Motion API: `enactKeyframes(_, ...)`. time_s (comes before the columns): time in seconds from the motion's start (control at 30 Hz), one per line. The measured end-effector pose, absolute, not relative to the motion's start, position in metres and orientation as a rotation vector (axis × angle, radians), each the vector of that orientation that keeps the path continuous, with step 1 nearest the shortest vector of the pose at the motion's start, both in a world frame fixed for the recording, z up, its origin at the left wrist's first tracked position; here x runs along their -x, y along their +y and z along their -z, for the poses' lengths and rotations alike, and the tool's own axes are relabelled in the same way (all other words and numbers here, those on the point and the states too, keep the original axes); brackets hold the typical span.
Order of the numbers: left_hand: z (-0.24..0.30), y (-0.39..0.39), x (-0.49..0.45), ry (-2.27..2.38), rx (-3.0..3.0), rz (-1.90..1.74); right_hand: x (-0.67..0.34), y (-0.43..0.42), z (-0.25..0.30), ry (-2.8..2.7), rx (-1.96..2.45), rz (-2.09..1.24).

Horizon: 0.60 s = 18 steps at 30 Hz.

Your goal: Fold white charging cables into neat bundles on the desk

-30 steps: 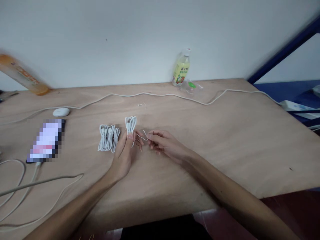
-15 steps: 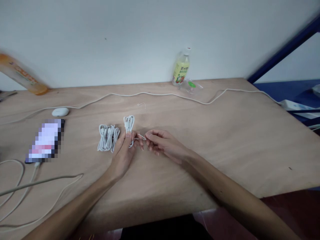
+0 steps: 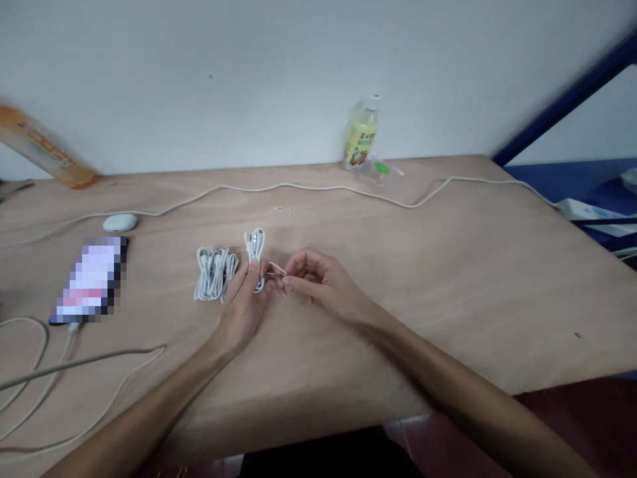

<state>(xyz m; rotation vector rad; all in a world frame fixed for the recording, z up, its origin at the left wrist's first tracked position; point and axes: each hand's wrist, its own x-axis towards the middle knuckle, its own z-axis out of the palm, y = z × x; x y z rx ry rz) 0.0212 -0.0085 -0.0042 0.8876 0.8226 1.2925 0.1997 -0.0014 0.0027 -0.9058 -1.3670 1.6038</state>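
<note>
A coiled white charging cable [image 3: 255, 242] is gripped by my left hand [image 3: 243, 299], the thumb pressed over its middle. Its metal plug shows near the top of the coil. From the bundle a thin white twist tie [image 3: 277, 267] runs to the right. My right hand [image 3: 323, 282] pinches the tie's end between thumb and fingertips. Just left of my left hand lie several more coiled white cables [image 3: 213, 273], side by side on the wooden table [image 3: 398, 279]. My left fingers partly hide the lower part of the held coil.
Loose twist ties [image 3: 283, 209] lie beyond my hands. A long white cord [image 3: 318, 189] crosses the table's back. At left are a phone [image 3: 92, 279] on a cable, a white earbud case [image 3: 120, 222] and an orange bottle [image 3: 47, 149]. A yellow drink bottle [image 3: 362, 138] stands beside plastic wrap [image 3: 385, 172].
My right hand has shifted slightly left and turned, its thumb now lower, still at the twist tie. The held cable has tilted a little, showing its metal plug more plainly.
</note>
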Motion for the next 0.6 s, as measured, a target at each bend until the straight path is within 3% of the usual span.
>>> enactKeyframes(0.23,0.0057,-0.0082,-0.0206,0.828,-0.908,-1.287,-0.2000,-0.0034,-0.0066,-1.532,0.970,-1.395)
enactKeyframes(0.6,0.0048,-0.0098,-0.0196,0.820,-0.852,-1.261,-0.1978,-0.0021,0.0032,-1.374,0.984,-1.513)
